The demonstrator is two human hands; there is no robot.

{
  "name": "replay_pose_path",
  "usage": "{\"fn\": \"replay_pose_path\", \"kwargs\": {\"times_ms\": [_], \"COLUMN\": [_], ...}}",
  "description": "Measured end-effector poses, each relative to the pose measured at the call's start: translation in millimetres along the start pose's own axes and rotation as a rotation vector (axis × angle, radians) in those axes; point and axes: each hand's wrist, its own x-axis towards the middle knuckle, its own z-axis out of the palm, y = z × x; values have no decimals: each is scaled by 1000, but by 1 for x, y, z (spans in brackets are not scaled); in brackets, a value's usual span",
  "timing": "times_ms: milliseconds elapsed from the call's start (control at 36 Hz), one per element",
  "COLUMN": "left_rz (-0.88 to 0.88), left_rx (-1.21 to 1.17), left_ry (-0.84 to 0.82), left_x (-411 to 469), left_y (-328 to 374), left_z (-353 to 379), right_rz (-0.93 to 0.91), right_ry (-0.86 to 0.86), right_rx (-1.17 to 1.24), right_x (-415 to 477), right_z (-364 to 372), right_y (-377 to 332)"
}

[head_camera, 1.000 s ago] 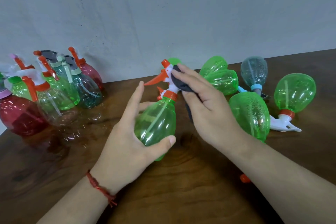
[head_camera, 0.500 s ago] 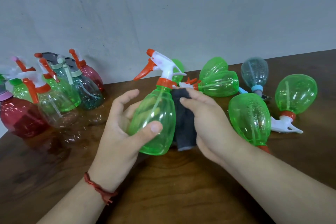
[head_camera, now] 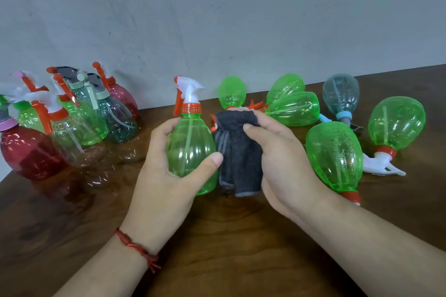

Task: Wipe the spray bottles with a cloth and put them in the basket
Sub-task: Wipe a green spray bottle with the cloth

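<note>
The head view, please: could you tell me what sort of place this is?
Probably a plain indoor work table: a dark wooden tabletop against a bare grey wall, crowded with plastic spray bottles, some standing at left, others lying at right.

Green bottle (head_camera: 190, 152) (orange collar), grey cloth (head_camera: 239, 152)

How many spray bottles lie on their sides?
6: one green behind the cloth, two green beside it, one grey-blue behind, one green far right, one green by the right forearm. Others may be hidden.
</note>
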Motion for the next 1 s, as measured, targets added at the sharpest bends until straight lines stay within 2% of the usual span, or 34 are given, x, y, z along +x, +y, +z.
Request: {"fn": "replay_pose_path", "kwargs": {"times_ms": [56, 222, 417, 556, 611, 722, 806, 944, 1000], "left_rz": [5, -58, -95, -57, -34, -3, 34, 22, -18], "left_rx": [-15, -324, -384, -287, -243, -243, -231, -298, -349], "left_ry": [8, -98, -102, -86, -83, -181, -251, -280, -286], "left_x": [2, 3, 9, 5, 4, 1, -3, -7, -8], "left_y": [1, -5, -12, -5, -3, 0, 3, 7, 8], "left_z": [-1, -6, -6, -4, -3, -4, -3, 5, 7], "right_rz": [-15, -4, -67, -77, -132, -396, -538, -563, -594], "right_ry": [23, -23, -66, -117, -64, 166, 179, -61, -149], "right_rx": [-13, -36, -138, -163, -187, -164, -342, -789, -867], "right_x": [1, -4, -9, -14, -12, -6, 2, 7, 5], "right_z": [0, 5, 6, 9, 8, -3, -14, -14, -12], "right_y": [-1, 2, 0, -5, -8, -24, -27, -2, 1]}}
